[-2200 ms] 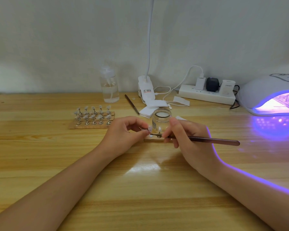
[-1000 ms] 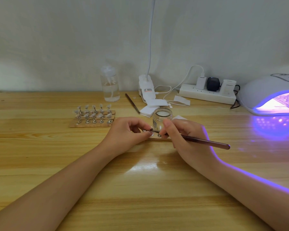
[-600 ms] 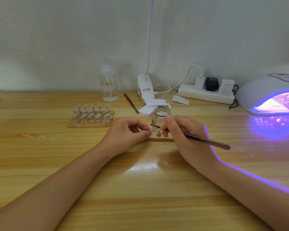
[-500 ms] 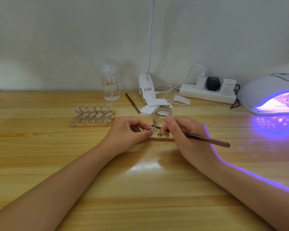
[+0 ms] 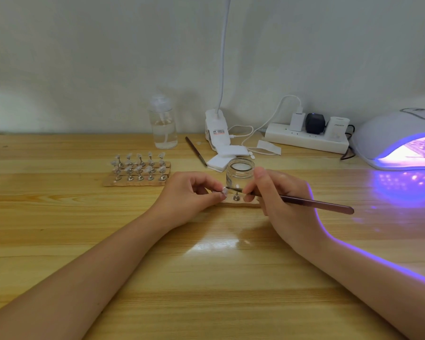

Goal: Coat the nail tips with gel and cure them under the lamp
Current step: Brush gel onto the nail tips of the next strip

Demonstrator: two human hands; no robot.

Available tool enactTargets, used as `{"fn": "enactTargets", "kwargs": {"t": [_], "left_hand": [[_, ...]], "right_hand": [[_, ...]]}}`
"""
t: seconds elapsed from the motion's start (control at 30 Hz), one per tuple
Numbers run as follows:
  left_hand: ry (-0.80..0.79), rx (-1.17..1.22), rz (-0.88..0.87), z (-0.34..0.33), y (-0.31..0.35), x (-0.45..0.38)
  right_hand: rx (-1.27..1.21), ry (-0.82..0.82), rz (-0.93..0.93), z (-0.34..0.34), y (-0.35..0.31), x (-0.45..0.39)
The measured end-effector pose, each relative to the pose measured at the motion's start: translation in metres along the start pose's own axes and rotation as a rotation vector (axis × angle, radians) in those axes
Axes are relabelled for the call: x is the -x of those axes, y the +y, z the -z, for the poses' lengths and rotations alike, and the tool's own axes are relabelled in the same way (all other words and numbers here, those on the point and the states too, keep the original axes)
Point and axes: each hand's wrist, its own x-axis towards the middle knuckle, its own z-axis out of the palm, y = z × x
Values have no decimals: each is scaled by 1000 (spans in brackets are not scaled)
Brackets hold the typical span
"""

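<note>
Fingers of left hand [image 5: 189,195] pinch one nail tip [image 5: 224,191]; right hand [image 5: 280,200] grips one brush [image 5: 304,202]

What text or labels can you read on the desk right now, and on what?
Lamp clip: red and dark label, too blurred to read.
White charger: small dark print, too small to read.
Curing lamp: display marks at frame edge, cut off and unreadable.
Nothing else bears text.
</note>
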Motion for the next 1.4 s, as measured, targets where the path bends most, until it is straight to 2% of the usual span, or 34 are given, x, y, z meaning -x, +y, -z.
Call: {"fn": "enactTargets", "kwargs": {"t": [0.17, 0.5, 0.73, 0.87, 1.13, 1.4], "left_hand": [[-7, 1, -8, 0, -1, 0], [-12, 25, -7, 1, 0, 1], [-25, 47, -14, 1, -1, 0], [-24, 56, -21, 1, 0, 0], [-18, 58, -14, 1, 2, 1], [-22, 161, 9, 1, 1, 2]], "right_hand": [[64, -3, -71, -1, -1, -2], [-36, -53, -54, -1, 0, 2], [-26, 70, -56, -1, -3, -1], [30, 10, -25, -1, -2, -2], [-62, -109, 4, 0, 1, 2], [-49, 74, -49, 0, 1, -2]]}}
